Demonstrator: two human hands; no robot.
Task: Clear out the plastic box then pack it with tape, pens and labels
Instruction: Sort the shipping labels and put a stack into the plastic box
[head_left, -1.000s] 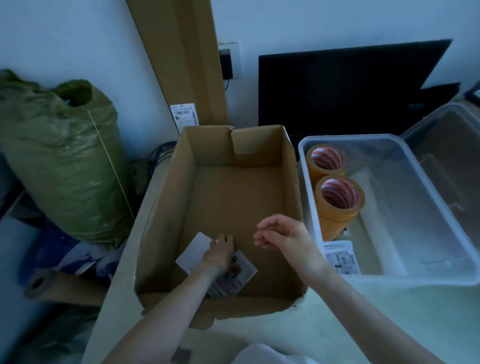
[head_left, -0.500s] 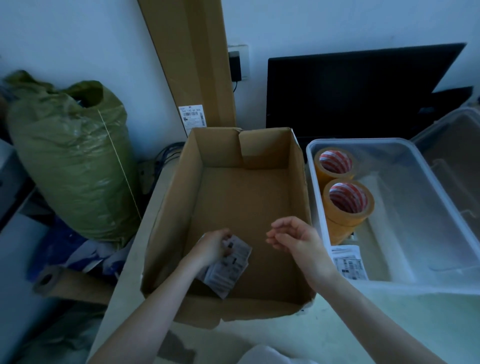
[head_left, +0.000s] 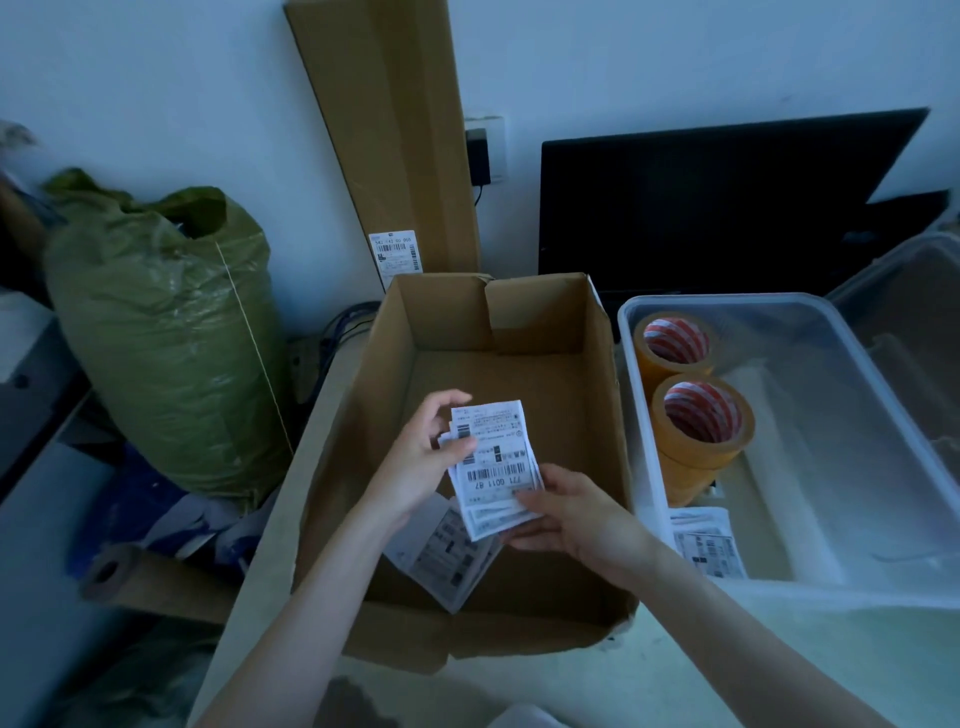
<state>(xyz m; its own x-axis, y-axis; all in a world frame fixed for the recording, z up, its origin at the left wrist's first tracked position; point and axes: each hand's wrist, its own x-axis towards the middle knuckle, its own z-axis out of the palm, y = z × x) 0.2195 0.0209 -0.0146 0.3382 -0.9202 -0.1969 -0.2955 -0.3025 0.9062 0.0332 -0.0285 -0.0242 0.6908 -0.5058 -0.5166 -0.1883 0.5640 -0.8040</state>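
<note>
Both hands are on the labels (head_left: 493, 462) now, held up above the floor of the cardboard box (head_left: 519, 322). The left hand (head_left: 421, 467) pinches the stack's left edge, thumb across the printed face, fingers curled behind. The right hand (head_left: 571, 514) takes the near corner, fingers (head_left: 535, 501) closed on the bottom sheets. The stack's long axis runs away from the person, barcode end nearest the right fingers.

The plastic box (head_left: 883, 395) lies off to the right of those fingers, just beside the cardboard wall. It already holds two tape rolls (head_left: 698, 421) and a sheet of labels at its near end. So the right hand is the nearer one for the carry across.

Half a second ago the left hand alone was lifting the crumpled stack low in the carton, while the right hovered empty and loosely curled. More labels (head_left: 447, 556) lie on the carton floor beneath the hands.
</note>
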